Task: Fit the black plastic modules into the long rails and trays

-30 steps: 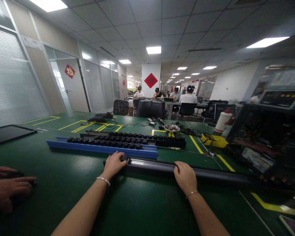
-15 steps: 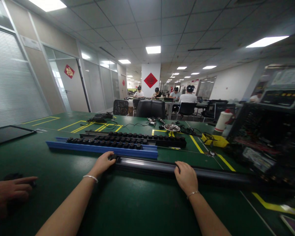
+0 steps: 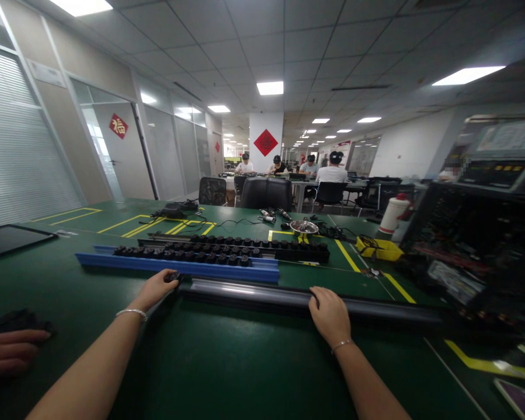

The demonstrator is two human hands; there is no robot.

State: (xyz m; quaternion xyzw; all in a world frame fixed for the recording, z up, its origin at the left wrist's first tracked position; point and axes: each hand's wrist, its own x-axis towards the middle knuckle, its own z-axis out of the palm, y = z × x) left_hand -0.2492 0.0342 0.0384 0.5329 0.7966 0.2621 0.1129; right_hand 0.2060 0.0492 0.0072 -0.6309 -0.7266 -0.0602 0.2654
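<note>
My left hand is closed in a pinch on a small black part at the left end of a long black rail. The rail lies across the green table in front of me, its top glossy. Over its middle, my right hand is closed, fingers curled over the far edge. Just behind the rail sits a blue channel. Rows of black knob-like parts stand along it and along a dark rail behind.
At the left edge is another person's hand beside a dark object. A dark flat panel lies behind. To the right stand an open electronics case, a yellow tray and a white bottle. A metal dish sits farther back.
My left hand has moved left along the rail to its end with the small black part. My right hand has stayed in place. The other person's hand has shifted left and down.
</note>
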